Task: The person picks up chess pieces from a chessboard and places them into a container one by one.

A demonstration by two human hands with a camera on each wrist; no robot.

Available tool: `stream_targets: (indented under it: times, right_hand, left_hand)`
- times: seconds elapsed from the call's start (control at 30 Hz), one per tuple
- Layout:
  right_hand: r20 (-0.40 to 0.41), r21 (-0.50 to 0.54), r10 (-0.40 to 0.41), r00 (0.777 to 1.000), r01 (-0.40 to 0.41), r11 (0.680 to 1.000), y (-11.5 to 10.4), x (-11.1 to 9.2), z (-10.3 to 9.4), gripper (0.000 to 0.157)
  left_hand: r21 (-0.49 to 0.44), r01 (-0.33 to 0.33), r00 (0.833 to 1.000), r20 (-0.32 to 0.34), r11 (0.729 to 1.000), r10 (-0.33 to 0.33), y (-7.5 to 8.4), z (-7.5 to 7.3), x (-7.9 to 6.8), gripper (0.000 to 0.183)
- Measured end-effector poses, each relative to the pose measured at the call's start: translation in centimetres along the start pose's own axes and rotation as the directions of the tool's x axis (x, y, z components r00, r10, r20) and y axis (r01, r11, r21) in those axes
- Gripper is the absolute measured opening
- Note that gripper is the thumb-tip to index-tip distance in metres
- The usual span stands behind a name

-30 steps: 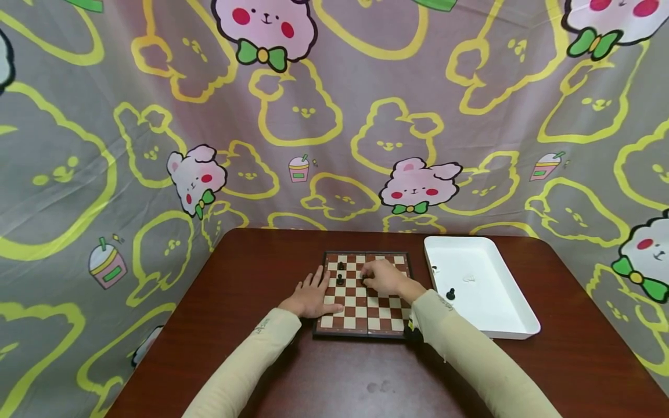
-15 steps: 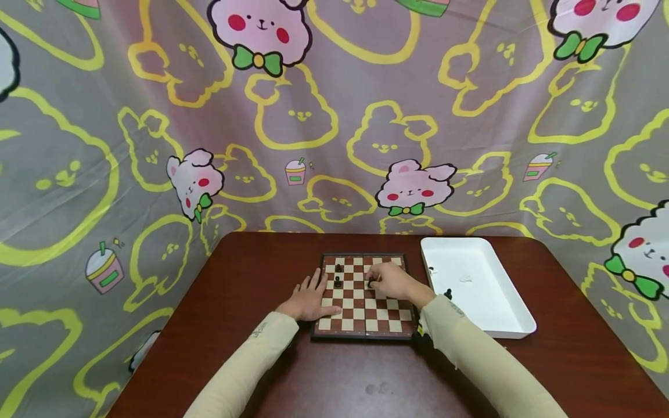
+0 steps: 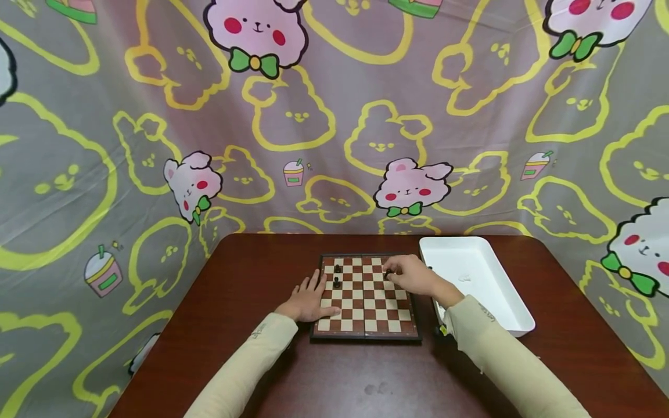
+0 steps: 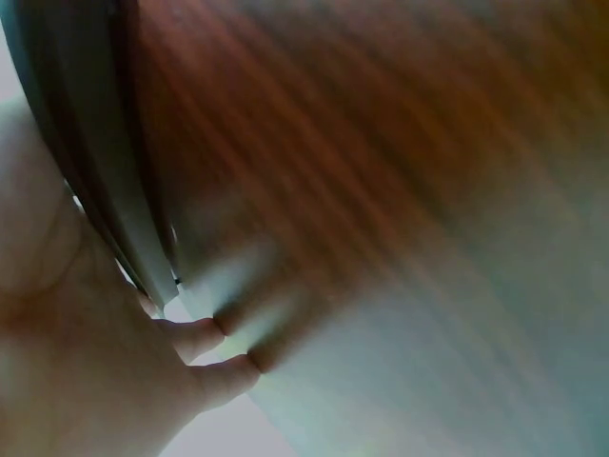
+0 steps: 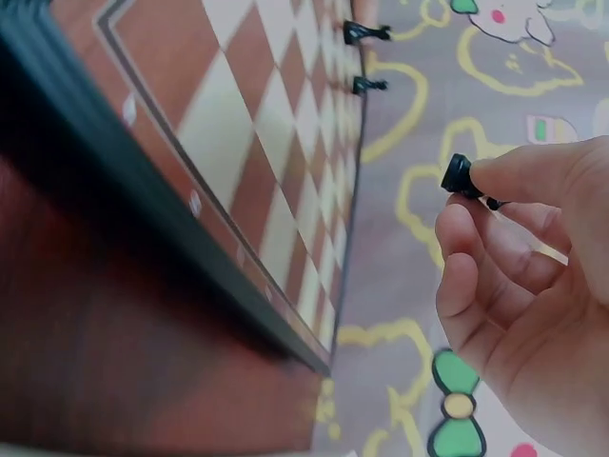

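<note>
In the head view my left hand (image 3: 305, 301) lies spread on the left edge of a brown-and-cream chessboard (image 3: 347, 314). The left wrist view has this hand (image 4: 90, 352) against the board's dark side (image 4: 95, 114). My right hand (image 3: 418, 275), over the board's right half, pinches a small black chess piece (image 3: 388, 273) between thumb and fingers. Seen from the right wrist, the piece's base (image 5: 459, 174) points out past the thumb, apart from the board. Two more black chess pieces, one farther back (image 3: 337, 269) and one nearer (image 3: 337, 283), stand on the left half.
A white tray (image 3: 504, 290) sits on the table right of the board, with a pale scrap (image 3: 464, 278) inside. The right forearm crosses its near left corner. Dark brown table (image 3: 251, 273) surrounds the board, and a patterned curtain (image 3: 334, 116) hangs behind.
The right hand has moved to the right across the board with the chess piece pinched. Its forearm now covers the black piece seen earlier in the tray. The left hand stays in place.
</note>
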State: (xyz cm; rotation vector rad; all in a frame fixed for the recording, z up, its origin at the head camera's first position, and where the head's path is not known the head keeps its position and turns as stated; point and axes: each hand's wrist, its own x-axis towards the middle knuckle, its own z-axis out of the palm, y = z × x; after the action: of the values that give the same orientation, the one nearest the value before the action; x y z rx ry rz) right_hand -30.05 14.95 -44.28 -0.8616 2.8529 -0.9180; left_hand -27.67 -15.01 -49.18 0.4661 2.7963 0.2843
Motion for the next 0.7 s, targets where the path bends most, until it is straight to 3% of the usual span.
stream_targets:
  times: [0.4, 0.7]
  right_hand:
    - [-0.075, -0.035, 0.018, 0.997, -0.021, 0.999, 2.5, -2.5, -4.7, 0.015]
    - [-0.145, -0.06, 0.03, 0.989, -0.039, 0.997, 5.8, -3.9, -6.7, 0.013]
  left_hand:
    - [0.014, 0.007, 1.0, 0.002, 1.0, -0.007, -0.1, 0.1, 0.4, 0.099]
    - [0.007, 0.003, 1.0, -0.014, 1.0, -0.003, -0.1, 0.2, 0.3, 0.099]
